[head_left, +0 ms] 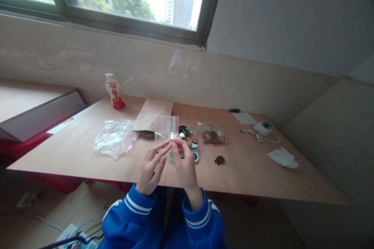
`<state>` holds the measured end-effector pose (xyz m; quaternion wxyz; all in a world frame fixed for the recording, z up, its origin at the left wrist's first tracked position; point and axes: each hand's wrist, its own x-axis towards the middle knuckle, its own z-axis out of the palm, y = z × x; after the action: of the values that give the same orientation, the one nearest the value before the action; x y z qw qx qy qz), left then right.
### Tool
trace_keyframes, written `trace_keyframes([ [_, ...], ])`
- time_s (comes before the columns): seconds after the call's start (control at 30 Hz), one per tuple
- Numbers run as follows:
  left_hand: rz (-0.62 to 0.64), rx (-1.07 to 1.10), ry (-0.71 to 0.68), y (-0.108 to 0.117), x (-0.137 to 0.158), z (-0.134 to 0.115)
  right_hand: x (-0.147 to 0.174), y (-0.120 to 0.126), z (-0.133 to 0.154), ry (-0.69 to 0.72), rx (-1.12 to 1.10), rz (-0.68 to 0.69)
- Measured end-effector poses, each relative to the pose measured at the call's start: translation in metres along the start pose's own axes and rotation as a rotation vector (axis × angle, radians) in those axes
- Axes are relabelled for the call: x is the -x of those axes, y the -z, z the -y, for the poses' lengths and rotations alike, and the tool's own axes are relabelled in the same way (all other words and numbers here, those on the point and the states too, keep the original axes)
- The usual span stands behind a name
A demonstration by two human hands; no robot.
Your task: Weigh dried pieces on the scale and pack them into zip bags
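In front of me a clear zip-lock bag (164, 127) with a red seal line is held up over the table. My right hand (186, 165) pinches it at the red seal between thumb and fingers. The fingertips of my left hand (151, 168) meet it at the same spot, closed on the bag's edge. Behind the bag, partly hidden by it and by my right hand, a small scale (195, 156) bears dark and tan dried pieces (190, 138). A filled clear bag (214, 135) of similar pieces lies right of it, and one dark piece (219, 160) rests nearer me.
Left lie an empty-looking clear plastic bag (112, 138), a dark pointed object (143, 133) and brown paper (154, 109). A red-and-white bottle (115, 92) stands at the back left. Rightward are a white corded device (263, 127), a crumpled white tissue (283, 158) and a green-handled tool (234, 111).
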<state>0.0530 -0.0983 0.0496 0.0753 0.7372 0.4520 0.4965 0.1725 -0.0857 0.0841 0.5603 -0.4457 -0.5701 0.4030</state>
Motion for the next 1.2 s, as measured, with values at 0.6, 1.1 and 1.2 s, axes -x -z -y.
trace_keyframes([
  [0.6, -0.369, 0.074, 0.137, -0.007, -0.022, 0.041, -0.036, 0.061, -0.033, -0.035, 0.156, 0.136],
  [1.1, -0.544, -0.029, 0.082, -0.044, -0.018, 0.075, -0.056, 0.064, -0.106, 0.172, 0.799, -0.081],
  [1.2, -0.526, 0.063, 0.114, -0.048, -0.018, 0.077, -0.055, 0.069, -0.103, 0.185, 0.711, -0.120],
])
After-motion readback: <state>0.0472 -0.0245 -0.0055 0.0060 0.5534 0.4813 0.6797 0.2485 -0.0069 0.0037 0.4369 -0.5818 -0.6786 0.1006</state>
